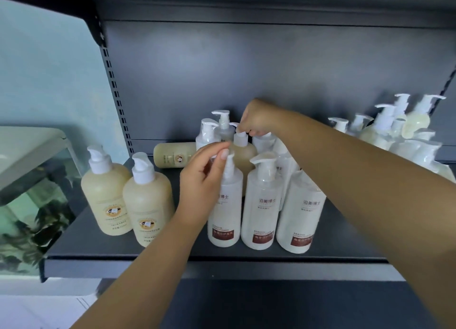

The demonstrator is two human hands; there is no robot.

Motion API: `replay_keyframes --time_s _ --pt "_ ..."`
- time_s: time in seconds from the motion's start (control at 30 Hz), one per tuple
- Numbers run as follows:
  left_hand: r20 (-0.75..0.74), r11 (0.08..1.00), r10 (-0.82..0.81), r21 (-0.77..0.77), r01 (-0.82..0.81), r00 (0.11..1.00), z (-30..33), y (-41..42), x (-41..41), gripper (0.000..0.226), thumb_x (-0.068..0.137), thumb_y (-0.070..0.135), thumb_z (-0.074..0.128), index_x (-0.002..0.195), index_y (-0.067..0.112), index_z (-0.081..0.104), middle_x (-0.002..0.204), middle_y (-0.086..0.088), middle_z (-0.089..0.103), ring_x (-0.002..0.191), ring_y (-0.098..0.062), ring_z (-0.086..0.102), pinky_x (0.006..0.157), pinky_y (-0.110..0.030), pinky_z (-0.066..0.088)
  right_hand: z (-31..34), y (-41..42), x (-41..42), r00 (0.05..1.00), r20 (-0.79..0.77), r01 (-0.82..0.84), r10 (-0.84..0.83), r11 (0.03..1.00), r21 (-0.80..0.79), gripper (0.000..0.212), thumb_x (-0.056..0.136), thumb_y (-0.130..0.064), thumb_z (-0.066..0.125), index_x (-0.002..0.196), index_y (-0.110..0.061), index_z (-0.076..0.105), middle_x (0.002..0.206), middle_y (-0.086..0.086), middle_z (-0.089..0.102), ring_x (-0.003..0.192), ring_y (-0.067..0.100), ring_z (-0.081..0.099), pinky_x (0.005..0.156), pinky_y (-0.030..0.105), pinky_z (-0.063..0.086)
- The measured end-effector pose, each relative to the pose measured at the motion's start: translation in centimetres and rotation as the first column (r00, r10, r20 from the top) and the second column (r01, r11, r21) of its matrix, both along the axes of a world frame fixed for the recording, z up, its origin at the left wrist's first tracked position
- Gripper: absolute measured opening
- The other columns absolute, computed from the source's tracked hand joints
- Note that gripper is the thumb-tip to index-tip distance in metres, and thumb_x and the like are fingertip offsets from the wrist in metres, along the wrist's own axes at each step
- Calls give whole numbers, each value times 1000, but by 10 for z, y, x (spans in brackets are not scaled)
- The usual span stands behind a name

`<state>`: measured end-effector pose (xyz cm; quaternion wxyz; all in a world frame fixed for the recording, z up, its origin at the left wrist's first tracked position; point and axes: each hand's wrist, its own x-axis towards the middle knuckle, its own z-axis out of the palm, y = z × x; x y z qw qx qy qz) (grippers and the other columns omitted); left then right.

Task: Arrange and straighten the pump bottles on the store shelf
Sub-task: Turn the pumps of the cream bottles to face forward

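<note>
Single head-worn wide-angle view. It stands close in front of the dark grey metal store shelf (172, 255), faces the shelf's back panel and tilts slightly down onto its deck. Both forearms enter from the lower edge. Straight lines bow toward the frame borders.

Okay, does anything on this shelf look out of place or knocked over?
Yes. One cream bottle lies on its side at the back of the shelf, behind the upright white conditioner bottles. The bottles at far right lean in a jumbled cluster.
</note>
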<state>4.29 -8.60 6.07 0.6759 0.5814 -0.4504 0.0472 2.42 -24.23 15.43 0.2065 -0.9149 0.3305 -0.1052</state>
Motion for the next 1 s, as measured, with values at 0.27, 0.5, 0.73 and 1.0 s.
replay_keyframes --time_s 0.27,0.5,0.73,1.0 --pt "137 1000 16 -15 -14 990 32 31 15 21 80 33 56 96 47 53 83 30 64 87 15 58 82 -5 42 -3 -10 1 991 124 32 -51 988 154 35 77 -11 66 104 11 62 84 22 62 78 25 60 88 38 55" --pt "199 966 169 159 -202 965 57 71 69 22 82 25 61 91 45 59 71 35 64 81 11 58 78 -11 44 23 0 6 915 392 75 -95 995 64 23 76 -22 68 64 -6 57 71 14 52 70 23 51 70 36 46" --pt "67 905 -90 422 53 994 48 72 90 24 76 9 67 71 32 69 57 19 68 57 5 61 60 -4 45 83 15 -2 618 767 -35 -171 969 244 23 80 -17 68 62 -11 54 72 3 57 87 25 62 88 39 53" --pt "134 950 34 302 -73 990 69 93 101 19 74 13 68 70 31 64 59 28 66 62 7 61 64 -1 45 111 58 5 555 830 -297 -59 918 264 25 85 -9 60 63 -17 52 68 -1 54 59 7 54 49 16 51"
